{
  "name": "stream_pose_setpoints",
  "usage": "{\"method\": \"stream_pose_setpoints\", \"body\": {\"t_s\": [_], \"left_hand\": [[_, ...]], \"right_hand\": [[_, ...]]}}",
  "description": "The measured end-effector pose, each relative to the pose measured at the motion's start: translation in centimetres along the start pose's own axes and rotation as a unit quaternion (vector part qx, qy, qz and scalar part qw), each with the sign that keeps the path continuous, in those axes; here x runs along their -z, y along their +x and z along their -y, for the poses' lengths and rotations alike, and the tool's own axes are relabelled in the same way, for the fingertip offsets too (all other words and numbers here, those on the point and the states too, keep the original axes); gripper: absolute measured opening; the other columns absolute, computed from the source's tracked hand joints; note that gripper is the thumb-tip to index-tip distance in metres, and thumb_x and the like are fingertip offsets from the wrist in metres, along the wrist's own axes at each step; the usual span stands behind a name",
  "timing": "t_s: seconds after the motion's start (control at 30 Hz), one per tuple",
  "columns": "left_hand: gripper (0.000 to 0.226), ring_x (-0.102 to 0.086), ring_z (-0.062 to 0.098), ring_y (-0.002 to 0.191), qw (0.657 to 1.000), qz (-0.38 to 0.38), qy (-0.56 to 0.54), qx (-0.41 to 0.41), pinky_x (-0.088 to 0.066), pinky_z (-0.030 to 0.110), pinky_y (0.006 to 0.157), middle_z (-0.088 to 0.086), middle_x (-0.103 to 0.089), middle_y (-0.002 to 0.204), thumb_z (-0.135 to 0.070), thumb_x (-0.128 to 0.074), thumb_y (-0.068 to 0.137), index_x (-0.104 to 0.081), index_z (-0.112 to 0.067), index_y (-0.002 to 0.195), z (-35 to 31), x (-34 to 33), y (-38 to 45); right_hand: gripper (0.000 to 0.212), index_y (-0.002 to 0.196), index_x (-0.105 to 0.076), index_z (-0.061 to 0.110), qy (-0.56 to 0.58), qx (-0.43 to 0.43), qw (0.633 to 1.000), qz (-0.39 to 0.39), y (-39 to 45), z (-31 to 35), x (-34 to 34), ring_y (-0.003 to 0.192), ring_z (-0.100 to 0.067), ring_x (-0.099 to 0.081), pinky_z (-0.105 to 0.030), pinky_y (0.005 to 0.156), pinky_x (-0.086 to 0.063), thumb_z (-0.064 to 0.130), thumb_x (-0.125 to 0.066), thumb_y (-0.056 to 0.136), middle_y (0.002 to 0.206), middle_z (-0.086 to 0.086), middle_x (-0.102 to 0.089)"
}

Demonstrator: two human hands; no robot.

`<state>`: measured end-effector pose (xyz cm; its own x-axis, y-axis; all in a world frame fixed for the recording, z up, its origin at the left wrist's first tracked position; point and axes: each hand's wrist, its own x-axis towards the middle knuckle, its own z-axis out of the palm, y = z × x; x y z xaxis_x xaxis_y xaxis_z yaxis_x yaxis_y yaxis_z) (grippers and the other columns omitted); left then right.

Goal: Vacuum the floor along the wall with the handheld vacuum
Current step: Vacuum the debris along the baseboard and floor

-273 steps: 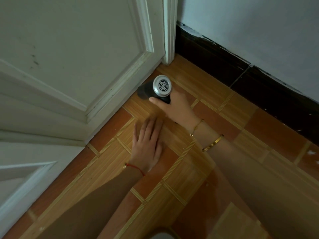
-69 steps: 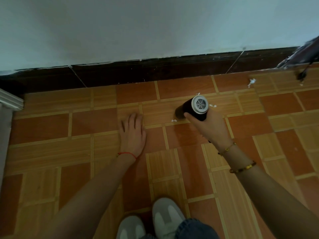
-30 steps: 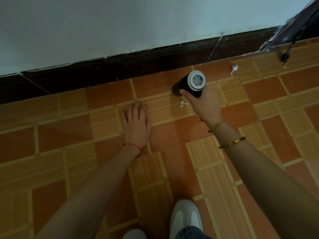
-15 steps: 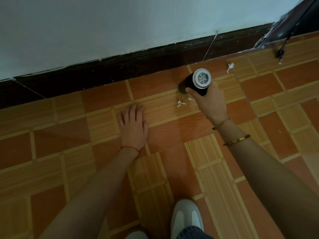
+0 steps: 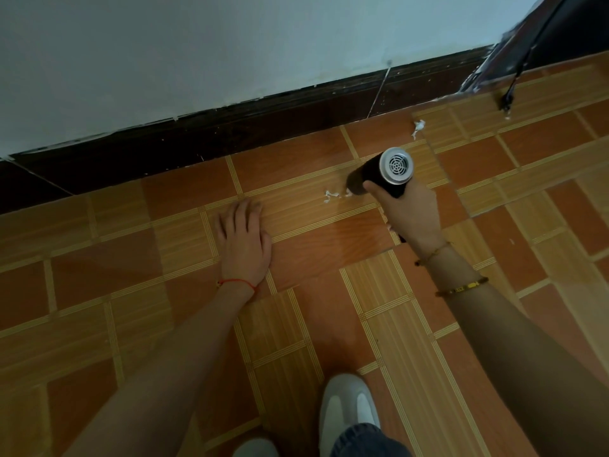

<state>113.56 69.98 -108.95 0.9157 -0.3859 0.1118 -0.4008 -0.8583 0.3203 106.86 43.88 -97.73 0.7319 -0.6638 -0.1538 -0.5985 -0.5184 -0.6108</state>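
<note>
My right hand [image 5: 407, 214] grips a black handheld vacuum [image 5: 384, 174] with a silver grilled rear cap, its nose down on the orange tiled floor [image 5: 316, 255]. Small white paper scraps [image 5: 331, 195] lie right at the nozzle's left side. Another white scrap [image 5: 418, 127] rests farther back, close to the dark baseboard [image 5: 263, 125] under the pale wall [image 5: 230, 44]. My left hand [image 5: 244, 240] lies flat on the floor, palm down, fingers together, to the left of the vacuum and holding nothing.
A dark cable with a plug [image 5: 507, 101] hangs to the floor at the upper right beside a dark reddish furniture edge [image 5: 501, 57]. My white shoes [image 5: 347, 409] and a jeans cuff sit at the bottom of the view.
The vacuum has pulled back from the baseboard toward me, and its nozzle now sits against the small scraps. My left hand stays flat on the floor.
</note>
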Motion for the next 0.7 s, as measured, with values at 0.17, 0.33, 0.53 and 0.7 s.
{"method": "stream_pose_setpoints", "body": {"t_s": [0.17, 0.33, 0.53, 0.7], "left_hand": [[0.050, -0.035, 0.031, 0.140, 1.000, 0.000, -0.009, 0.000, -0.019, 0.058, 0.119, 0.012, -0.044, 0.147, -0.027, -0.032, 0.095, -0.046, -0.014, 0.141, 0.0, 0.0, 0.0], [0.050, -0.033, 0.029, 0.141, 1.000, 0.003, -0.014, 0.000, -0.016, 0.057, 0.121, 0.011, -0.043, 0.148, -0.027, -0.033, 0.095, -0.044, -0.014, 0.142, 0.1, 0.0, -0.1], [0.049, -0.033, 0.029, 0.141, 1.000, 0.005, -0.007, 0.000, -0.016, 0.057, 0.121, 0.010, -0.042, 0.149, -0.025, -0.037, 0.096, -0.043, -0.015, 0.143, 0.2, 0.0, 0.0], [0.048, -0.034, 0.029, 0.141, 1.000, 0.004, -0.006, 0.002, -0.017, 0.057, 0.121, 0.009, -0.043, 0.148, -0.025, -0.037, 0.096, -0.045, -0.016, 0.143, 0.2, -0.1, 0.0]], "right_hand": [[0.083, 0.111, -0.062, 0.018, 0.000, -0.017, 1.000, 0.000, -0.5, -0.5, 0.7, 0.076, -0.030, -0.070, -0.042, 0.070, -0.061, 0.083, -0.055, 0.060, 0.084, -0.003, -0.070], [0.085, 0.117, -0.059, 0.020, -0.011, -0.002, 1.000, 0.016, -1.5, -0.5, -0.1, 0.075, -0.028, -0.070, -0.042, 0.070, -0.061, 0.083, -0.055, 0.060, 0.085, -0.002, -0.069], [0.054, 0.117, -0.061, 0.017, 0.020, 0.053, 0.995, 0.088, -0.7, 0.4, -0.6, 0.055, 0.001, -0.060, -0.029, 0.060, -0.055, 0.055, -0.071, 0.080, 0.070, 0.012, -0.059], [0.061, 0.123, -0.059, 0.020, 0.003, 0.068, 0.997, 0.039, -1.1, 1.4, -1.8, 0.073, -0.020, -0.067, -0.037, 0.068, -0.058, 0.061, -0.068, 0.078, 0.085, 0.006, -0.068]]}}
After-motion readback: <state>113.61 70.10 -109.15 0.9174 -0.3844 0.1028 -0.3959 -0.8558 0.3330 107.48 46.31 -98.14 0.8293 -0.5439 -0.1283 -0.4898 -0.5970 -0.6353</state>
